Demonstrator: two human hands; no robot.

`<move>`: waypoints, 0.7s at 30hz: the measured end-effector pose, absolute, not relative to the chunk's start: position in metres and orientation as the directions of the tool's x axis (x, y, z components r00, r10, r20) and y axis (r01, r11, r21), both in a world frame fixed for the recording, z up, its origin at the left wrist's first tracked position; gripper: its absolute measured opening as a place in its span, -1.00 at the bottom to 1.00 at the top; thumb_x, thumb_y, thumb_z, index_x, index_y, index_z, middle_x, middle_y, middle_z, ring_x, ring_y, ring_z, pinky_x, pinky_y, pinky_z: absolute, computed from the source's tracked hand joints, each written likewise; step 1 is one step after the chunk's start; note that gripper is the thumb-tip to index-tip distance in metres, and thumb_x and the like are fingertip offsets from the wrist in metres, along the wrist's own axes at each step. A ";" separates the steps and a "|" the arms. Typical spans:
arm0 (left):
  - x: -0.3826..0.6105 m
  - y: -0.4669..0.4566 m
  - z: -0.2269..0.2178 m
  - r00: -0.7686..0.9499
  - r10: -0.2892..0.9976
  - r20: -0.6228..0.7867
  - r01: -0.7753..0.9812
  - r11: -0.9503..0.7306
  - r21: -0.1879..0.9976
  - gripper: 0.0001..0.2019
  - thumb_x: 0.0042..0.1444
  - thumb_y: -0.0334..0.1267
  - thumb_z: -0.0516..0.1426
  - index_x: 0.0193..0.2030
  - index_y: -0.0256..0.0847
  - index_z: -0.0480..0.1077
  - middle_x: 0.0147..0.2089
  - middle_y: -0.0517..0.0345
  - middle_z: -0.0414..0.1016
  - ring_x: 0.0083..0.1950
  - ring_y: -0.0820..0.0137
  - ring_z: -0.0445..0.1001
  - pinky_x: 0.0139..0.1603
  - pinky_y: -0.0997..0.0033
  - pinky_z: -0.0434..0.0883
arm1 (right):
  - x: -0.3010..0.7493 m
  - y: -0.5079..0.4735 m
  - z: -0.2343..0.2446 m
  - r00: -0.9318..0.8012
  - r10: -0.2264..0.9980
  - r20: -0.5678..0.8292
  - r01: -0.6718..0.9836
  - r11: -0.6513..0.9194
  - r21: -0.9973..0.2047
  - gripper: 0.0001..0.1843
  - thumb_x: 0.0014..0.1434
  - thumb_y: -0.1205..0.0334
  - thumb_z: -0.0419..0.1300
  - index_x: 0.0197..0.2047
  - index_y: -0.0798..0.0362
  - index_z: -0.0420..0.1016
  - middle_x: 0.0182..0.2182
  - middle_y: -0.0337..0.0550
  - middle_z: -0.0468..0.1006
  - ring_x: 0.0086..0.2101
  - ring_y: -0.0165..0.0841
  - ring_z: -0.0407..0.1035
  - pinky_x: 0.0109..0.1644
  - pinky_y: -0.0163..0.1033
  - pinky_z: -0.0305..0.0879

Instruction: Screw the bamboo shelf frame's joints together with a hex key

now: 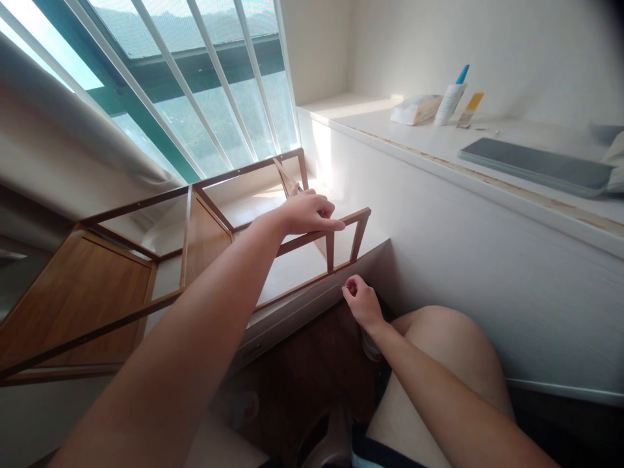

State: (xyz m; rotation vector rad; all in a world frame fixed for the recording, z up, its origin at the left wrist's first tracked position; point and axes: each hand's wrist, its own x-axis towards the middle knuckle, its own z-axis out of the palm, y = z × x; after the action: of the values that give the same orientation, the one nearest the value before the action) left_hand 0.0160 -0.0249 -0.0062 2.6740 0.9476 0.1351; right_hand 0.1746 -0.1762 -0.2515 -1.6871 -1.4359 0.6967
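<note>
A brown wooden frame with open sides and several panels lies along the low white unit by the window. My left hand is closed over its near upper rail, close to the right end, with the thumb stretched along the wood. Below that end, my right hand is in a pinch, thumb and forefinger pressed together near the frame's lower rail. A tiny bit of something shows at those fingertips, too small to name. The right hand appears apart from the wood.
On the white ledge at right are a tissue pack, a white tube with a blue tip, a small yellow-capped bottle and a dark flat device. A barred window and curtain stand behind. My knees are below.
</note>
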 end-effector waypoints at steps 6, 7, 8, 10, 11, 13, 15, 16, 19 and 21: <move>0.015 -0.023 -0.008 0.778 0.628 0.000 0.598 -0.741 0.306 -0.53 0.11 0.19 0.07 -0.55 -0.18 0.26 -0.41 0.20 0.37 -0.10 0.21 0.29 0.37 -0.22 -0.35 | 0.175 -0.176 -0.253 0.200 0.977 0.070 0.563 -0.056 -0.824 -0.83 0.19 0.09 0.13 -0.38 -0.02 0.34 -0.50 -0.23 0.49 -0.46 -0.30 0.38 -0.31 -0.26 0.19; 0.015 -0.023 -0.008 0.779 0.627 -0.002 0.597 -0.741 0.308 -0.53 0.11 0.19 0.07 -0.55 -0.18 0.26 -0.40 0.20 0.37 -0.10 0.22 0.29 0.37 -0.22 -0.37 | 0.175 -0.176 -0.252 0.199 0.978 0.065 0.568 -0.060 -0.821 -0.82 0.20 0.09 0.12 -0.38 -0.02 0.34 -0.50 -0.23 0.49 -0.45 -0.30 0.38 -0.30 -0.26 0.19; 0.015 -0.023 -0.008 0.780 0.626 -0.004 0.596 -0.740 0.311 -0.53 0.11 0.18 0.07 -0.55 -0.19 0.26 -0.40 0.20 0.37 -0.09 0.22 0.30 0.37 -0.21 -0.39 | 0.176 -0.176 -0.252 0.194 0.979 0.058 0.572 -0.065 -0.818 -0.82 0.21 0.09 0.11 -0.38 -0.02 0.35 -0.49 -0.23 0.49 -0.45 -0.30 0.39 -0.30 -0.26 0.19; 0.015 -0.023 -0.008 0.782 0.623 -0.004 0.593 -0.742 0.314 -0.54 0.12 0.17 0.08 -0.55 -0.18 0.26 -0.40 0.21 0.36 -0.09 0.22 0.30 0.38 -0.19 -0.40 | 0.177 -0.177 -0.251 0.176 0.984 0.034 0.582 -0.076 -0.809 -0.81 0.25 0.11 0.07 -0.36 -0.03 0.39 -0.48 -0.22 0.51 -0.44 -0.30 0.39 -0.30 -0.26 0.19; 0.015 -0.023 -0.008 0.783 0.622 -0.002 0.591 -0.743 0.314 -0.55 0.12 0.16 0.08 -0.55 -0.18 0.26 -0.41 0.21 0.36 -0.09 0.22 0.31 0.38 -0.18 -0.40 | 0.177 -0.176 -0.251 0.165 0.986 0.025 0.592 -0.079 -0.802 -0.80 0.26 0.12 0.06 -0.35 -0.03 0.41 -0.47 -0.22 0.51 -0.44 -0.30 0.40 -0.30 -0.26 0.19; 0.015 -0.023 -0.008 0.783 0.622 0.000 0.591 -0.744 0.312 -0.55 0.12 0.16 0.08 -0.55 -0.18 0.25 -0.42 0.22 0.34 -0.09 0.22 0.31 0.38 -0.17 -0.41 | 0.178 -0.176 -0.251 0.152 0.988 0.036 0.622 -0.067 -0.780 -0.75 0.28 0.14 0.03 -0.35 -0.02 0.45 -0.44 -0.18 0.53 -0.40 -0.28 0.41 -0.27 -0.24 0.21; 0.016 -0.023 -0.008 0.783 0.622 -0.003 0.592 -0.744 0.311 -0.53 0.12 0.18 0.08 -0.55 -0.19 0.24 -0.42 0.22 0.35 -0.10 0.23 0.31 0.38 -0.17 -0.40 | 0.180 -0.174 -0.250 0.151 0.984 0.093 0.657 -0.029 -0.753 -0.73 0.28 0.15 0.04 -0.36 0.00 0.51 -0.38 -0.11 0.53 -0.33 -0.25 0.43 -0.21 -0.21 0.24; 0.016 -0.023 -0.008 0.783 0.622 -0.004 0.592 -0.743 0.310 -0.52 0.12 0.19 0.08 -0.55 -0.19 0.24 -0.41 0.22 0.35 -0.10 0.23 0.31 0.38 -0.17 -0.40 | 0.180 -0.173 -0.250 0.158 0.979 0.128 0.670 -0.011 -0.742 -0.73 0.27 0.16 0.05 -0.36 0.01 0.53 -0.35 -0.08 0.52 -0.30 -0.23 0.43 -0.18 -0.20 0.25; 0.016 -0.024 -0.007 0.783 0.622 -0.004 0.592 -0.743 0.312 -0.52 0.11 0.19 0.08 -0.56 -0.19 0.23 -0.40 0.22 0.36 -0.11 0.24 0.31 0.39 -0.17 -0.39 | 0.182 -0.171 -0.247 0.197 0.961 0.193 0.662 0.014 -0.750 -0.73 0.24 0.16 0.08 -0.33 0.05 0.58 -0.36 -0.06 0.52 -0.32 -0.23 0.43 -0.16 -0.17 0.28; 0.016 -0.024 -0.006 0.783 0.623 -0.004 0.592 -0.742 0.314 -0.53 0.12 0.18 0.07 -0.56 -0.19 0.23 -0.40 0.22 0.36 -0.11 0.24 0.31 0.39 -0.17 -0.39 | 0.182 -0.173 -0.243 0.219 0.953 0.208 0.609 0.033 -0.792 -0.74 0.24 0.16 0.10 -0.32 0.06 0.59 -0.39 -0.07 0.55 -0.37 -0.25 0.43 -0.19 -0.18 0.30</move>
State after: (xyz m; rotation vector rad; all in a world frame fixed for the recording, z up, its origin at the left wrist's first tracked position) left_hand 0.0160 -0.0240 -0.0063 2.6758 0.9357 0.1448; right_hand 0.1816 -0.1726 -0.2425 -1.6686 -1.4820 0.5254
